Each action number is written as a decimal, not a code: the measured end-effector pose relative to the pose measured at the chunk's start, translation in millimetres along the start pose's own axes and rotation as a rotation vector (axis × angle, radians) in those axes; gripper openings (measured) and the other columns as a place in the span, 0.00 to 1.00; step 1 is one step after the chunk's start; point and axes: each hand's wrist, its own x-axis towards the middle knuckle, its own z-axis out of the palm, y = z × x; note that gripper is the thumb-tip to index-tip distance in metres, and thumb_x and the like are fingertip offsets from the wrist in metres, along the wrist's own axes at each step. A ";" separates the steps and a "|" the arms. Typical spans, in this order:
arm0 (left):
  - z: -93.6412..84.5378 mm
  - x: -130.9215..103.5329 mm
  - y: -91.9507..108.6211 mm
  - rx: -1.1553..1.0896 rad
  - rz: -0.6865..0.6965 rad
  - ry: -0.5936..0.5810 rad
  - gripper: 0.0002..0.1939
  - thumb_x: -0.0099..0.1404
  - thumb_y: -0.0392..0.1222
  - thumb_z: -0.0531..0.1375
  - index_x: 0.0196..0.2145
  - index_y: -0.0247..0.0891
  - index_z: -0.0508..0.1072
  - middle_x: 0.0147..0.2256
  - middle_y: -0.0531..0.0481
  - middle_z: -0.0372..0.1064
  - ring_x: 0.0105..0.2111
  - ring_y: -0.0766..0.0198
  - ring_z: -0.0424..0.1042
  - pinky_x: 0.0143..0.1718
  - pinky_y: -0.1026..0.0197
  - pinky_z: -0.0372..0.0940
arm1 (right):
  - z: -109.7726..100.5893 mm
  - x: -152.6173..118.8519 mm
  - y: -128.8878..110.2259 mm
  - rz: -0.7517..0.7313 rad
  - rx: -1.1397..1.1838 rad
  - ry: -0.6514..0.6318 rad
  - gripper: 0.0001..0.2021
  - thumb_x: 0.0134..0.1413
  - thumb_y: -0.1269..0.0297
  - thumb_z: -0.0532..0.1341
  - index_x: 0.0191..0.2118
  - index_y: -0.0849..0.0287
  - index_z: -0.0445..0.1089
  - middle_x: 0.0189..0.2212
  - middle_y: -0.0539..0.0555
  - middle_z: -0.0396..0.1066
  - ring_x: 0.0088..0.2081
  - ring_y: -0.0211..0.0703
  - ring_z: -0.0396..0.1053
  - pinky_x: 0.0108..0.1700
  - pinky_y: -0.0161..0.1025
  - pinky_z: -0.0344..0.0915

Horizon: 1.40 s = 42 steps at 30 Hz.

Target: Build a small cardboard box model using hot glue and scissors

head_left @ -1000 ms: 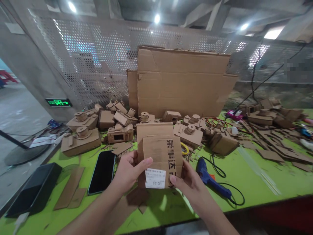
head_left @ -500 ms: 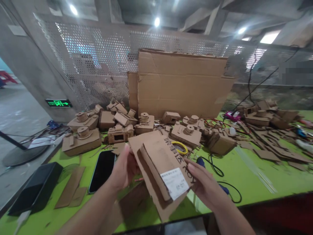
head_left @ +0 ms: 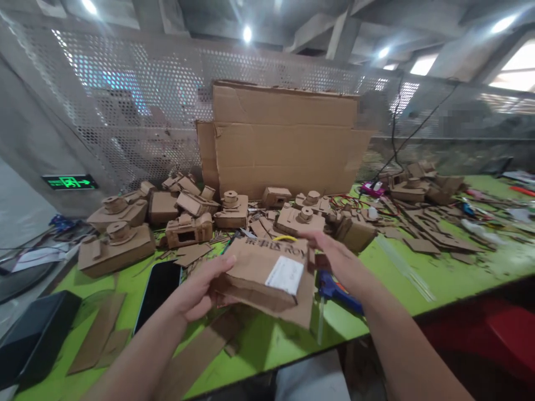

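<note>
A cardboard piece (head_left: pixel 254 264) with a raised block, dark printed characters and a white label (head_left: pixel 286 274) is held between both hands above the green table. My left hand (head_left: pixel 204 287) grips its left side, thumb on top. My right hand (head_left: pixel 334 253) is closed on its upper right edge, and its fingertips are partly hidden behind the board. Just below my right wrist lies a blue glue gun (head_left: pixel 340 294) with a clear stick. Part of a yellow ring (head_left: pixel 285 238) shows behind the board.
Several cardboard camera models (head_left: pixel 119 245) line the back of the green table (head_left: pixel 376 278), before a large cardboard sheet (head_left: pixel 284 150). A black phone (head_left: pixel 157 289), a dark box (head_left: pixel 39 334) and cardboard strips (head_left: pixel 98 334) lie at left. Scraps (head_left: pixel 434 234) cover the right.
The cardboard piece has been turned and tilted flatter, with its printed edge now at the back. My right hand has moved up to the far right edge. The view has shifted right.
</note>
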 end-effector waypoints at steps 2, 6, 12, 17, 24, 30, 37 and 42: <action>0.7 3.1 2.8 -0.110 0.036 0.105 0.14 0.62 0.38 0.70 0.45 0.33 0.80 0.37 0.41 0.82 0.30 0.55 0.82 0.30 0.54 0.81 | -14.0 -4.7 5.4 -0.101 -0.387 0.178 0.23 0.67 0.44 0.57 0.57 0.51 0.75 0.53 0.57 0.78 0.54 0.58 0.74 0.57 0.55 0.69; 2.7 7.0 7.9 -0.264 0.081 0.212 0.12 0.65 0.37 0.69 0.46 0.32 0.79 0.37 0.41 0.82 0.28 0.57 0.82 0.27 0.57 0.80 | -46.8 -25.4 40.2 -0.112 -1.093 0.141 0.24 0.60 0.57 0.58 0.55 0.70 0.74 0.49 0.74 0.76 0.51 0.73 0.73 0.56 0.66 0.67; 4.3 9.5 6.3 -0.348 0.141 0.268 0.13 0.65 0.36 0.68 0.48 0.33 0.78 0.40 0.41 0.83 0.31 0.56 0.83 0.29 0.58 0.81 | -53.0 -50.1 79.1 -0.038 -1.167 -0.047 0.24 0.51 0.69 0.60 0.55 0.64 0.74 0.53 0.67 0.76 0.52 0.62 0.74 0.58 0.55 0.69; 1.6 11.3 4.4 -0.344 0.174 0.252 0.16 0.66 0.37 0.68 0.51 0.32 0.78 0.45 0.38 0.82 0.36 0.54 0.84 0.34 0.55 0.82 | -53.1 -52.1 81.8 -0.071 -1.207 0.030 0.20 0.50 0.68 0.59 0.50 0.63 0.75 0.46 0.66 0.78 0.47 0.62 0.75 0.52 0.54 0.71; 3.7 13.0 1.1 -0.365 0.193 0.324 0.17 0.65 0.38 0.70 0.51 0.38 0.79 0.46 0.45 0.83 0.38 0.58 0.84 0.39 0.57 0.82 | -38.8 -75.4 48.4 -0.151 -0.715 0.348 0.15 0.65 0.53 0.57 0.51 0.53 0.71 0.39 0.59 0.79 0.41 0.58 0.78 0.41 0.48 0.74; 9.2 9.0 1.3 -0.344 0.200 0.316 0.13 0.67 0.37 0.68 0.50 0.38 0.79 0.45 0.44 0.84 0.37 0.59 0.84 0.38 0.60 0.81 | 23.7 -68.5 20.9 -0.502 -0.635 0.326 0.10 0.63 0.57 0.64 0.47 0.50 0.73 0.62 0.59 0.71 0.70 0.66 0.54 0.70 0.66 0.51; 9.9 8.8 -2.4 -0.351 0.215 0.344 0.17 0.67 0.36 0.68 0.53 0.36 0.77 0.44 0.44 0.84 0.38 0.60 0.84 0.41 0.61 0.80 | 46.6 -68.3 8.2 -0.491 -0.628 0.074 0.14 0.69 0.60 0.58 0.57 0.53 0.68 0.53 0.61 0.76 0.50 0.54 0.77 0.48 0.46 0.76; 11.8 7.2 -3.2 -0.330 0.194 0.345 0.14 0.68 0.35 0.67 0.51 0.35 0.77 0.42 0.43 0.84 0.37 0.60 0.84 0.38 0.62 0.80 | 65.3 -69.2 6.3 -0.456 -0.590 -0.050 0.11 0.71 0.60 0.55 0.54 0.52 0.67 0.39 0.53 0.78 0.34 0.45 0.77 0.36 0.37 0.72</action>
